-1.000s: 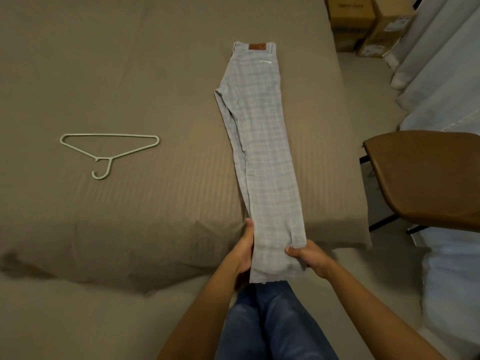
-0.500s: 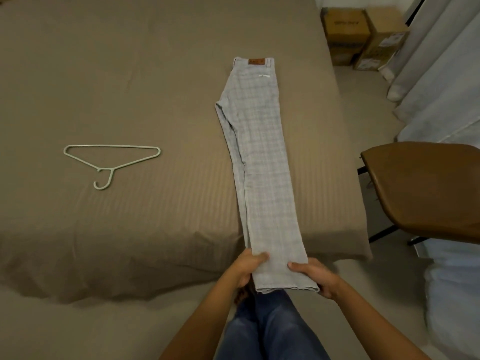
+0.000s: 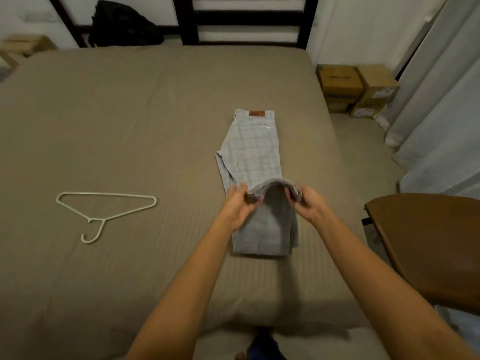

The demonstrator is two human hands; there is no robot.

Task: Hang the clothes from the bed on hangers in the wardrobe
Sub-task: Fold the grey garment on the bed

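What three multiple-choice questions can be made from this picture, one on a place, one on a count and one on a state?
1. Where does the hanger lie? A) on the bed, left of the trousers B) on a wardrobe rail C) on the floor
2. How many hangers are on the bed? A) none B) one C) three
3. How are the trousers? A) hung up B) spread at full length C) legs folded back, ends held by both hands
1 A: it rests flat on the bed cover. 2 B: only one hanger shows. 3 C: the left hand and the right hand grip the leg ends.
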